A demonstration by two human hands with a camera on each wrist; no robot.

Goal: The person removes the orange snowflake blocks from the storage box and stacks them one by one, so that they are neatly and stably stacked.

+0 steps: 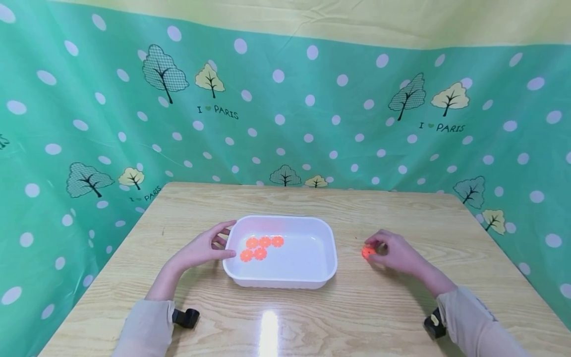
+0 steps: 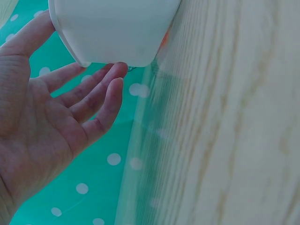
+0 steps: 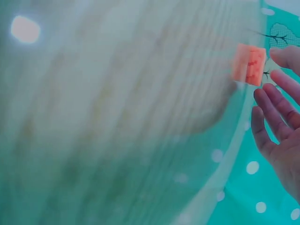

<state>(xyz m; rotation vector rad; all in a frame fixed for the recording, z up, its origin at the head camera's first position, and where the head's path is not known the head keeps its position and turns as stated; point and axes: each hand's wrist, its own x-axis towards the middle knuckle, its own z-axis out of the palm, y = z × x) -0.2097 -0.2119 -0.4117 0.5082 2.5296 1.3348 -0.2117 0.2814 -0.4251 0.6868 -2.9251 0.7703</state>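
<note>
A white rectangular basin (image 1: 285,283) stands on the table, with several flat, orange, notched discs (image 1: 260,253) lying at its left inside. My left hand (image 1: 207,246) rests against the basin's left end, thumb and index finger spread apart along the rim. In the left wrist view, the other fingers of the left hand (image 2: 51,108) are loosely bent beside the white wall. Off to the right of the basin, my right hand (image 1: 397,253) is around an orange toothed piece (image 1: 368,252) on the table. The right wrist view shows a small gap between the fingertips and this orange piece (image 3: 249,64).
The wooden table (image 1: 312,322) carries a bright light reflection near its front. Behind it hangs a green dotted curtain (image 1: 285,124) with printed trees. Black straps with small devices (image 1: 186,318) sit at both wrists.
</note>
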